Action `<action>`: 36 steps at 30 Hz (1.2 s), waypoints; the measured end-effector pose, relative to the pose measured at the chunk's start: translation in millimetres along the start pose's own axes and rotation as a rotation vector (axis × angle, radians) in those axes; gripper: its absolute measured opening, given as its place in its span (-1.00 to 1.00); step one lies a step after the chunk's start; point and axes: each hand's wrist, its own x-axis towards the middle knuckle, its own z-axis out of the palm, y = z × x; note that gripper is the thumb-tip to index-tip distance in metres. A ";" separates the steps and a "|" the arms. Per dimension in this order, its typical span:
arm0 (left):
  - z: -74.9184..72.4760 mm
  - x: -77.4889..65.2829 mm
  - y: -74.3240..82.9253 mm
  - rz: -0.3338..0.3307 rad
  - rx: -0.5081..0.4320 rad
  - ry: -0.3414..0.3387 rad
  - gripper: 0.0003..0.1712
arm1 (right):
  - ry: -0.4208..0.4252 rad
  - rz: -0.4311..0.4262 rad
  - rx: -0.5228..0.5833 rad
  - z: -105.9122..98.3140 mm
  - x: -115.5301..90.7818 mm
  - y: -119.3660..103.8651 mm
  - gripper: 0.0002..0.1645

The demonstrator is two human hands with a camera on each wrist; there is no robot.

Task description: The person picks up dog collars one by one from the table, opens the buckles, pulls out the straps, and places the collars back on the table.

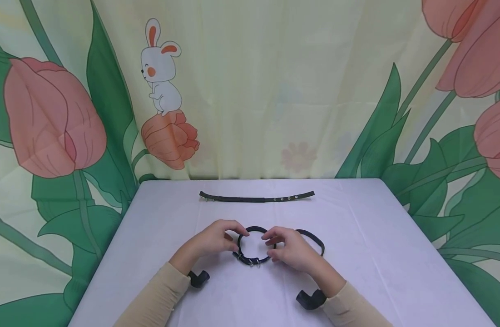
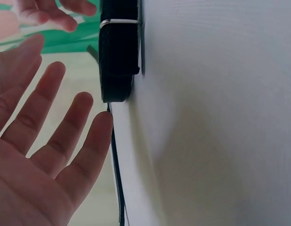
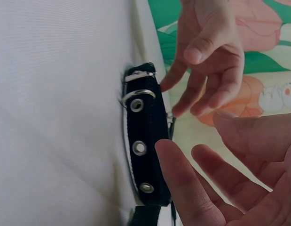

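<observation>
A black collar (image 1: 245, 260) stands on its edge on the white table, buckled into a ring. Metal eyelets, a buckle and a D-ring show on its band (image 3: 147, 125) in the right wrist view. My left hand (image 1: 215, 237) is at the ring's left side, fingers spread and lightly bent, with fingertips close to the band. On the opposite side my right hand (image 1: 292, 247) has its fingers relaxed, overlapping the ring's right edge in the head view. Neither hand grips anything. Behind the right hand curves another black strap (image 1: 315, 238), partly hidden.
A second black collar (image 1: 241, 199), unbuckled and stretched out, lies across the back of the table (image 1: 356, 213). A curtain (image 1: 250, 91) printed with tulips and a rabbit hangs behind. Black wrist-worn devices (image 1: 311, 299) stick out below both wrists.
</observation>
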 end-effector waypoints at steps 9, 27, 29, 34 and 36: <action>3.5 -1.4 2.3 -0.026 0.006 -0.019 -0.51 | -0.003 -0.051 -0.048 8.9 -0.2 4.9 -0.63; 6.1 -3.2 -1.1 -0.082 0.098 -0.051 -0.57 | -0.010 -0.099 -0.146 18.9 1.3 12.1 -0.69; 6.3 -3.2 -2.0 -0.094 0.093 -0.057 -0.58 | -0.013 -0.096 -0.149 20.0 1.4 12.6 -0.69; 6.8 -3.4 -2.4 -0.094 0.080 -0.075 -0.60 | -0.014 -0.116 -0.186 21.9 2.5 13.7 -0.69; 6.7 -3.0 -1.8 -0.088 0.083 -0.082 -0.60 | -0.011 -0.124 -0.209 22.3 3.4 13.9 -0.69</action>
